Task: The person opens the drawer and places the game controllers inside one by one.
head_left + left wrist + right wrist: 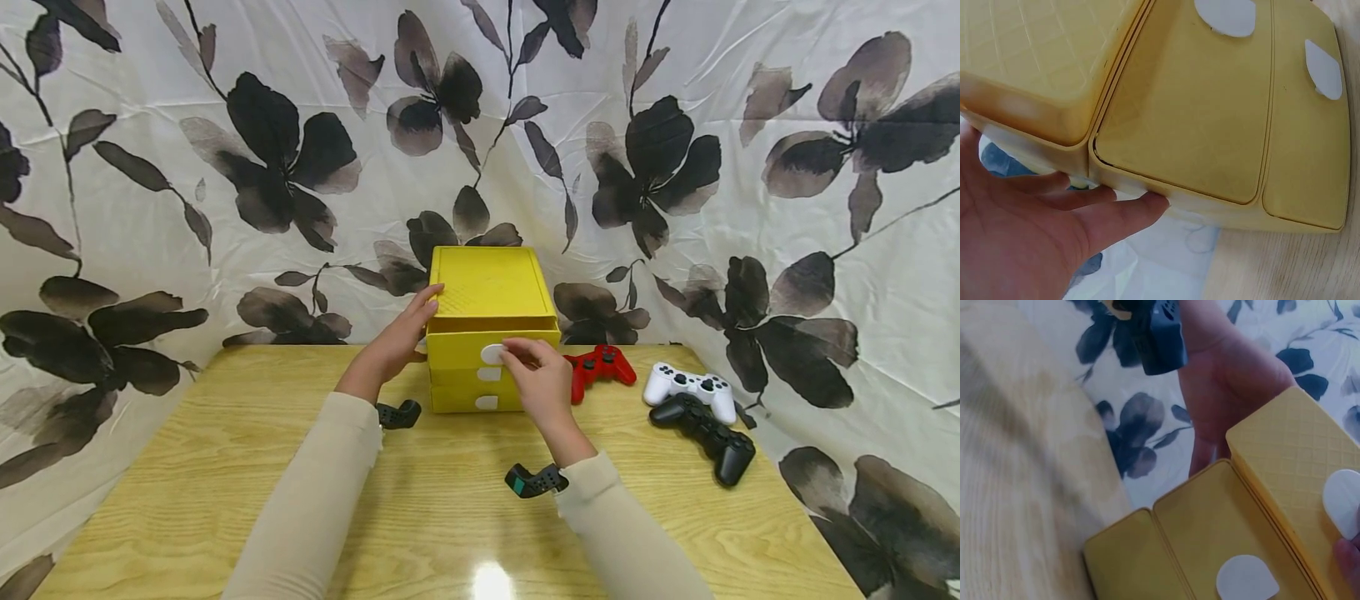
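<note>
A yellow three-drawer box [491, 283] stands on the table, each drawer with a white tab. Its top drawer [457, 352] is pulled out a little, leaving a gap under the lid. My right hand [543, 383] pinches that drawer's white tab [492, 354] between thumb and fingers. In the right wrist view only its fingertips [1349, 559] show, by the tab [1341, 500]. Against the box's left side rests my left hand [393, 337], its fingers extended along the wall in the left wrist view. The lower two drawers are closed.
Right of the box lies a red game controller [600, 367], partly behind my right hand. Further right, a white controller [690, 387] and a black controller [705, 437] lie together. A flower-patterned cloth [525, 208] hangs behind the wooden table [225, 467].
</note>
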`<state>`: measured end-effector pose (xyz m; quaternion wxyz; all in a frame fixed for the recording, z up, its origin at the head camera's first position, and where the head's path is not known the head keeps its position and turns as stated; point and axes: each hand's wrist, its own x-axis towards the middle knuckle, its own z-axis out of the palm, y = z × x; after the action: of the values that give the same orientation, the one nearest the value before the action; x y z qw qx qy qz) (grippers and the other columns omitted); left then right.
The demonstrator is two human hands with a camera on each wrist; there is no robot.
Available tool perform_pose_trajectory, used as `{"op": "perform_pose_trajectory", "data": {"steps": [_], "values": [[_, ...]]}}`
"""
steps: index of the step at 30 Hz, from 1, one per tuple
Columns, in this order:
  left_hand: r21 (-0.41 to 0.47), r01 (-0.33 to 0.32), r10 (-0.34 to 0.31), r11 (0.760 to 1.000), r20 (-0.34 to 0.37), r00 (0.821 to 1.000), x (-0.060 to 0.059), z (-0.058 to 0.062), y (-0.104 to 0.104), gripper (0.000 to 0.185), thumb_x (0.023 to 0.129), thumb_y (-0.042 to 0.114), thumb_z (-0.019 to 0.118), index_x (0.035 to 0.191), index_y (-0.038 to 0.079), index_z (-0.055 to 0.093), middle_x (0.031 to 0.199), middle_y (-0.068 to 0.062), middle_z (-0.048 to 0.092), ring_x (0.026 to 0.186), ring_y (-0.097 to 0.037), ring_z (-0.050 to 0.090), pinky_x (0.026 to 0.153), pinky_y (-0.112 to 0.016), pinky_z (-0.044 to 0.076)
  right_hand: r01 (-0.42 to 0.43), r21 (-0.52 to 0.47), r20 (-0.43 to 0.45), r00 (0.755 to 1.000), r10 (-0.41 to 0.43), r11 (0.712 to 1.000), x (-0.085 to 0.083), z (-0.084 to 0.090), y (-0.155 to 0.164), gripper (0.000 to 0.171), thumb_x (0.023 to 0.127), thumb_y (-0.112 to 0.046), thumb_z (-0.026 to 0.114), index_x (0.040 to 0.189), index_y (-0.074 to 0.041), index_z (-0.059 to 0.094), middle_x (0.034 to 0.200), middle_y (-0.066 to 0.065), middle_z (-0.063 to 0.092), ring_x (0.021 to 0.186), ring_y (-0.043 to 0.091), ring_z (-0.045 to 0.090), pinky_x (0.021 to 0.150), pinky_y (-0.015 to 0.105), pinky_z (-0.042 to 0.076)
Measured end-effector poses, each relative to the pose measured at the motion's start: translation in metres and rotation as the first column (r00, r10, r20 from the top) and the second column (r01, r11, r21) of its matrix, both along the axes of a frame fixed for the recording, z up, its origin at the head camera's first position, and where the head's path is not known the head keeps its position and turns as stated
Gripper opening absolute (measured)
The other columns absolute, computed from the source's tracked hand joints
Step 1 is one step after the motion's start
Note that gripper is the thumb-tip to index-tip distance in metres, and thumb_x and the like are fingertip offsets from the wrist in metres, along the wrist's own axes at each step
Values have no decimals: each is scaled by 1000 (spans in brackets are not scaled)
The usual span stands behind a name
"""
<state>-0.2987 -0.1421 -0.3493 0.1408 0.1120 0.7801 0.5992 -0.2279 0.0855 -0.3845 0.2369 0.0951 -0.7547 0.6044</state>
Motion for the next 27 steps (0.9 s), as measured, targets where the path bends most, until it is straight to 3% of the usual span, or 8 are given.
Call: {"op": "perform_pose_trajectory", "data": {"steps": [5,14,27], "values": [[2,21,-21,1000,18,1000,3,4,-1,52,102,55,28,151,48,10,164,2,-4,149,-43,4,108,-71,26,1,2,5,1000,-1,1000,6,-1,0,17,84,-16,77,100,-11,76,97,6,71,88,19,68,77,20,57],[-6,34,-34,999,12,999,23,25,1,52,105,47,27,154,40,9,165,-1,-4,149,-43,6,109,-69,26,-5,-15,-3,1000,5,1000,16,0,-3,16,83,-14,77,99,-12,77,95,5,71,86,18,69,75,20,57],[-18,33,-33,999,-2,999,24,26,2,52,105,47,26,154,39,8,165,-2,-3,149,-43,8,109,-69,26,-9,-5,-13,1000,9,1000,28,-1,-2,16,83,-15,77,99,-13,77,95,5,71,86,19,70,75,21,57]]}}
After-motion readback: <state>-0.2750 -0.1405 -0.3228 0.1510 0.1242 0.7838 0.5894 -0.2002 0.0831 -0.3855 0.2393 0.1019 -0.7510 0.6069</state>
